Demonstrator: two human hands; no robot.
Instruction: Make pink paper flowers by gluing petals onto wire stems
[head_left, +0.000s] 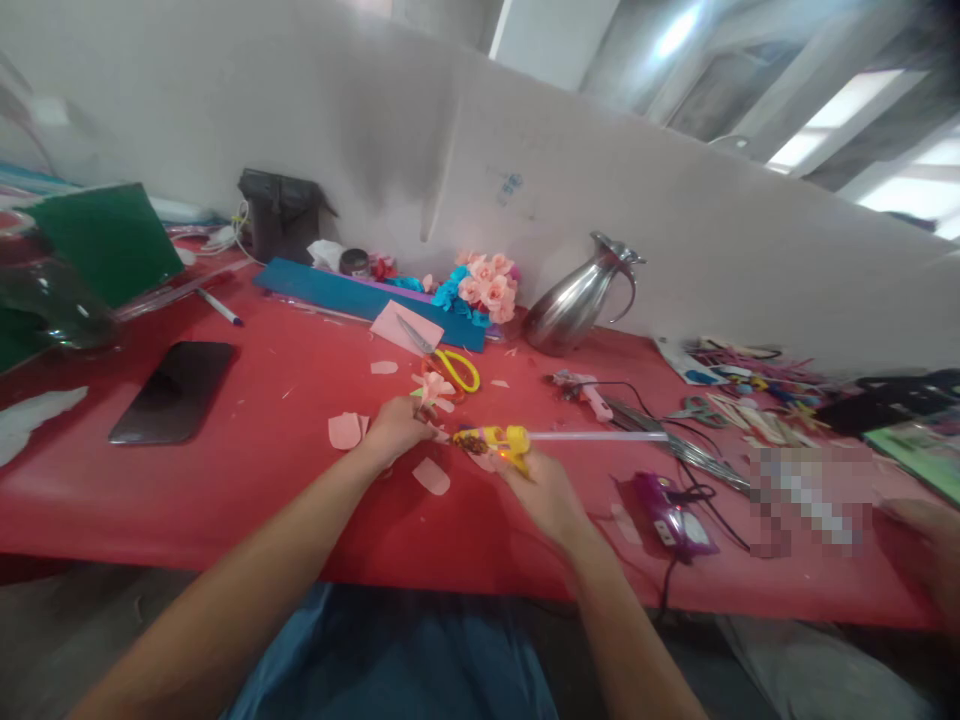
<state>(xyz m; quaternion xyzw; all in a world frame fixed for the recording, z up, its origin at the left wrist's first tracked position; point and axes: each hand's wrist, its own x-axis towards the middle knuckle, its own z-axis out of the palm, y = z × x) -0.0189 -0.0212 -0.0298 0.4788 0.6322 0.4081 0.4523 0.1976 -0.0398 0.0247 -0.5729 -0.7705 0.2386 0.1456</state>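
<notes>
My left hand [395,428] is closed on a small pink paper flower [434,390] just above the red table [285,470]. My right hand [541,483] grips a yellow glue gun [499,440] with a clear glue stick [600,436] sticking out of its back toward the right. The gun's nozzle points left at the base of the flower. Loose pink paper petals [346,430] lie on the table around both hands.
Yellow-handled scissors [450,362] lie on pink paper behind my hands. A dark phone [174,390] lies at the left. A steel jug [577,298], a bunch of paper flowers [484,285] and a blue sheet [352,292] stand at the back. A purple glue gun [671,512] with cables lies at the right.
</notes>
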